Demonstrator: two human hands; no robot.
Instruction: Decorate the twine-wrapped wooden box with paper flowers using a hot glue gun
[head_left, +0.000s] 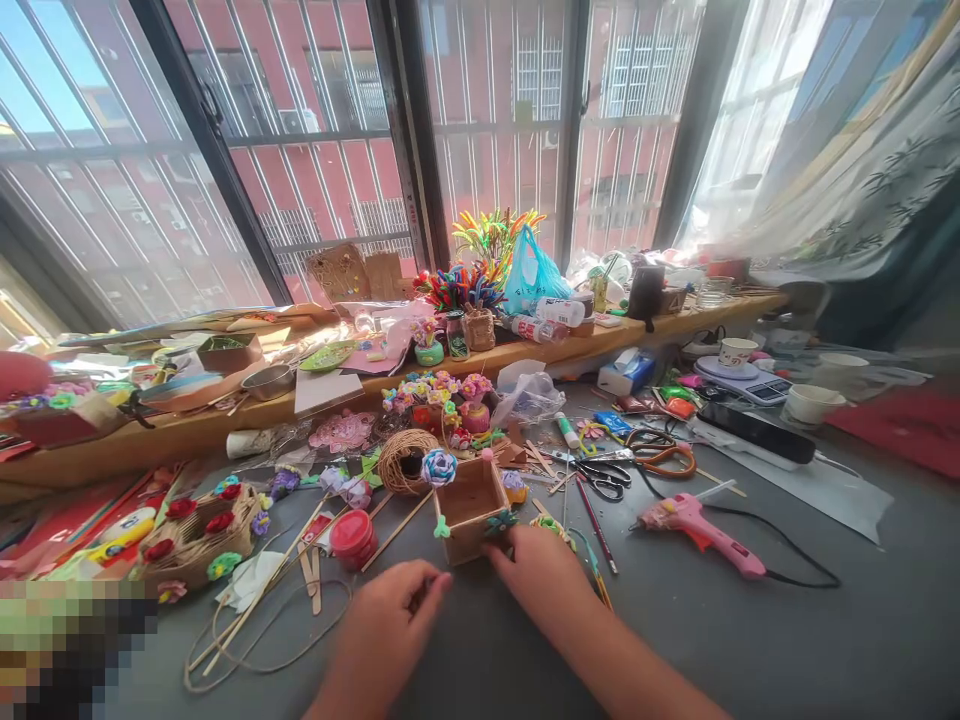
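Obs., head view. Landmark: the small wooden box (pixel 469 505), open top, standing upright on the grey table (pixel 750 640).

Right hand (pixel 536 570): fingertips touch the box's near right corner, by a small flower stuck on its front face. Fingers curled loosely against the wood; whether they pinch the flower or only steady the box cannot be told.

Left hand (pixel 390 625): on the table just near-left of the box, not touching it. Thumb and forefinger are pressed together at the tips, as if on something small; what, if anything, is between them is not visible.

Key relation: the box lies straight ahead of both hands, slightly right of the midline. It is squarish, no clear long axis, one corner turned toward the viewer. The right hand is nearer (contact); the left is short of it.

Counts: one box; at least three flower decorations on it, one rolled bloom (pixel 439 466) at the far left corner and two small ones on the front.

Outward from the box: one red-lidded jar (pixel 352 538) left; one twine coil (pixel 405 462) behind-left; one pair of black scissors (pixel 604 480) right; one pink glue gun (pixel 694 520) further right, cord trailing.
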